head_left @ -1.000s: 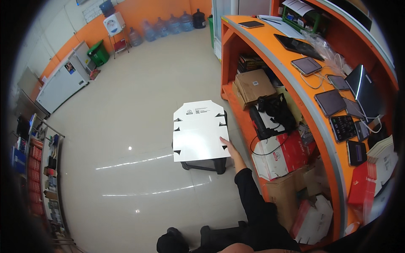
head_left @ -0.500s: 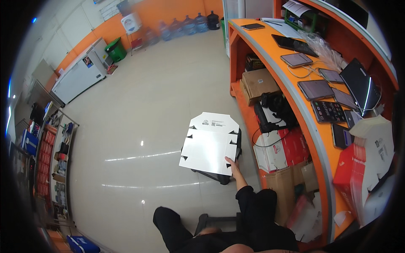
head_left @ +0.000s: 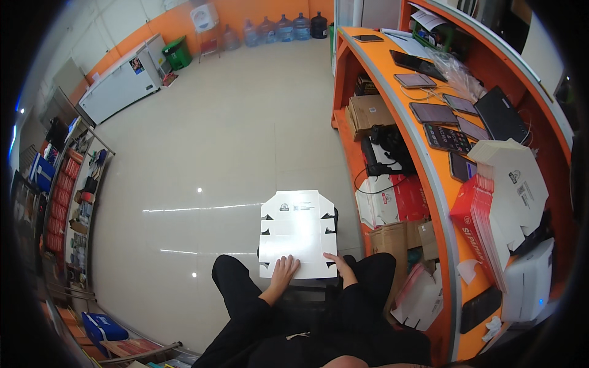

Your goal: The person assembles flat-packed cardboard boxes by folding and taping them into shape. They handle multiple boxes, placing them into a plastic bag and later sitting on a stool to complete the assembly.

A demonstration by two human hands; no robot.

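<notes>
In front of my knees a white flat cardboard box blank (head_left: 296, 236) lies on top of a dark stool (head_left: 335, 221), which it mostly covers. The blank has notched sides, cut corners at its far end and small dark print there. My left hand (head_left: 284, 275) rests on the near part of the blank, its fingers stretched out on the surface. At the near right edge my right hand (head_left: 341, 266) holds the blank, with some of its fingers hidden by the sheet.
To the right stands an orange counter (head_left: 383, 67) with several phones, a tablet and a stack of red and white box blanks (head_left: 485, 214). Its lower shelf holds cardboard boxes (head_left: 371, 113). A rack (head_left: 86, 214) stands left; a white chest freezer (head_left: 119, 86) is farther back.
The blank has come nearer to me and straightened. My left hand has come onto its near part. My right hand stays at its right edge, and the view has shifted.
</notes>
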